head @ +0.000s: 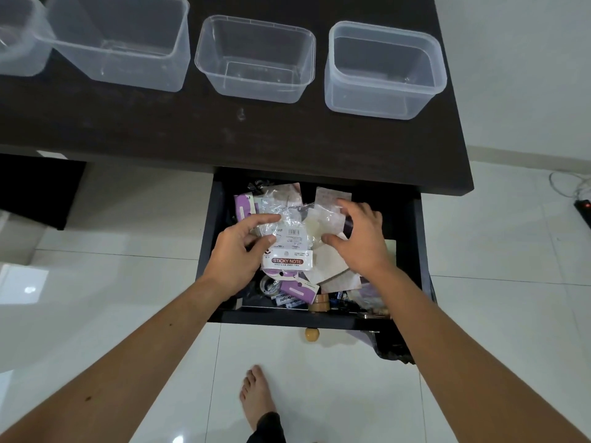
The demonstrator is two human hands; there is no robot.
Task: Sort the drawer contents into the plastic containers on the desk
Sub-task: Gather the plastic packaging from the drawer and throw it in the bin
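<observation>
The black drawer is pulled out under the dark desk, full of packets, papers and small items. On top lies a clear packet labelled STICKY NOTE. My left hand reaches into the drawer, its thumb and forefinger curled round the packet's left edge. My right hand is spread over pale paper slips to the right of the packet, fingers bent, thumb touching the paper. Several clear plastic containers stand on the desk: a large one, a middle one, a right one.
A round clear tub is cut off at the desk's far left. The drawer's wooden knob sticks out toward me. My bare foot stands on the white tiled floor. A power strip and cables lie at the right.
</observation>
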